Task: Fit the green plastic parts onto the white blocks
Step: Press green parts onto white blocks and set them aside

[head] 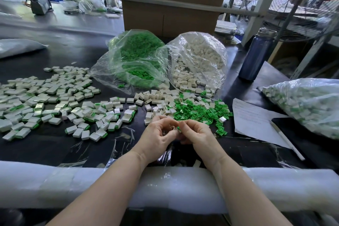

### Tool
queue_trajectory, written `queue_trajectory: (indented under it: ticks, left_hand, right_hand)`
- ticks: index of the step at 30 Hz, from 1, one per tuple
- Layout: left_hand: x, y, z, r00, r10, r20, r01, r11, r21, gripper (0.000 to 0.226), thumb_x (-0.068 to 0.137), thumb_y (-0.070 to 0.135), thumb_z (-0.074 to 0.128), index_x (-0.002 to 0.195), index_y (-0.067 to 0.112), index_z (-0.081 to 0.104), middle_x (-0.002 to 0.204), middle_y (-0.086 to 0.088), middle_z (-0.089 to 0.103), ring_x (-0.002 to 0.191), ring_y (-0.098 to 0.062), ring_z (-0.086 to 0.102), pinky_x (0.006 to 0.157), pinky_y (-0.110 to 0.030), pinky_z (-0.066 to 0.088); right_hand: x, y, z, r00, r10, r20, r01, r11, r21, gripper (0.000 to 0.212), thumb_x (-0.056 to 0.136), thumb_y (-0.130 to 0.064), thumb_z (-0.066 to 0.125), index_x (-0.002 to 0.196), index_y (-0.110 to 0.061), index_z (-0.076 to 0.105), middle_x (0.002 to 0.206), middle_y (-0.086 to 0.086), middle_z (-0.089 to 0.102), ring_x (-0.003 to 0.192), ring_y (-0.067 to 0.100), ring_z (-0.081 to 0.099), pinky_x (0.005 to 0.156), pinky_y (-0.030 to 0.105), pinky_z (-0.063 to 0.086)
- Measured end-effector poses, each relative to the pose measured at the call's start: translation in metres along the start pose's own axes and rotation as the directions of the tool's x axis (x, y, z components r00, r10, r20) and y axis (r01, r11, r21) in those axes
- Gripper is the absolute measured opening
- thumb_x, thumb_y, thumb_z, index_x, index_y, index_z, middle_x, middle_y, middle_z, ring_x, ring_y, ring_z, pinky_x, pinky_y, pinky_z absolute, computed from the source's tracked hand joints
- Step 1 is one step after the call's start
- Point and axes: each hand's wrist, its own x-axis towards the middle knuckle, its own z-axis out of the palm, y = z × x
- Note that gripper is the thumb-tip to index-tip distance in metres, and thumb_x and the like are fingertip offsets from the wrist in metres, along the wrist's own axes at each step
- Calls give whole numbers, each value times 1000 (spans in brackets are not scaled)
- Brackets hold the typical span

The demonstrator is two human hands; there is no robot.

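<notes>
A small green plastic part (178,128) sits pinched between the fingertips of the person's two hands, low of the frame's middle, just above the dark counter (55,145). The left hand (160,134) has its fingers curled, and a sliver of a white block (173,127) shows at its fingertips, touching the green piece; the right hand (196,133) curls its thumb and forefinger onto that same green piece. How far the two parts are joined is hidden by the fingers. At one o'clock from the hands lies a loose heap of green parts (203,111), mixed at its near edge with bare white blocks (159,98). At nine to ten o'clock spreads a wide scatter of white blocks with green showing at their ends (55,97). At twelve o'clock stand two open clear bags, one of green parts (135,57) and one of white blocks (198,62). At three o'clock lie a sheet of paper (256,121) with a pen (288,141) and another filled bag (308,104).
</notes>
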Motion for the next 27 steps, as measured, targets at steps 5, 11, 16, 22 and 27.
queue_trajectory:
  ticks: [5, 11, 16, 22, 27]
  left_hand:
    - [-1, -1, 1, 999, 12, 52, -14, 999, 45, 15, 86, 7, 61, 87, 21, 63, 111, -6, 42, 98, -9, 50, 88, -14, 43]
    - [-1, 0, 1, 997, 31, 75, -39, 993, 110, 20, 83, -1, 59, 85, 19, 62, 109, -4, 41, 95, 0, 47, 84, 0, 33]
    - [0, -1, 3, 995, 32, 97, -45, 991, 128, 22, 82, 0, 60, 83, 22, 61, 109, -4, 40, 102, -12, 47, 92, -10, 37]
    - [1, -3, 4, 993, 43, 107, -56, 990, 128, 25, 82, 1, 60, 81, 26, 59, 108, -3, 41, 99, -14, 48, 86, -7, 38]
    - [0, -3, 4, 992, 57, 110, -72, 988, 135, 28, 81, 1, 60, 79, 29, 57, 107, -3, 43, 97, -14, 49, 85, -11, 40]
  right_hand:
    - [-1, -3, -1, 999, 15, 48, -15, 1000, -7, 23, 92, -21, 53, 80, -13, 70, 70, 8, 64, 67, 12, 61, 64, 20, 50]
    - [0, 0, -3, 999, 31, 23, -31, 999, 15, 19, 90, -13, 57, 86, 0, 70, 57, -1, 62, 52, 5, 54, 53, 14, 45]
    - [0, 0, -4, 1000, 12, 13, -13, 1000, 28, 18, 88, -11, 59, 81, 1, 71, 57, 2, 60, 50, 5, 51, 52, 14, 43]
    - [-1, -1, -4, 1000, 13, 1, -13, 999, 35, 16, 86, -10, 61, 77, -4, 72, 56, 2, 60, 50, 5, 50, 51, 14, 42]
    - [-1, -1, -5, 1000, 16, 6, -16, 999, 40, 15, 85, -9, 62, 75, -6, 73, 55, 1, 61, 50, 5, 50, 51, 14, 41]
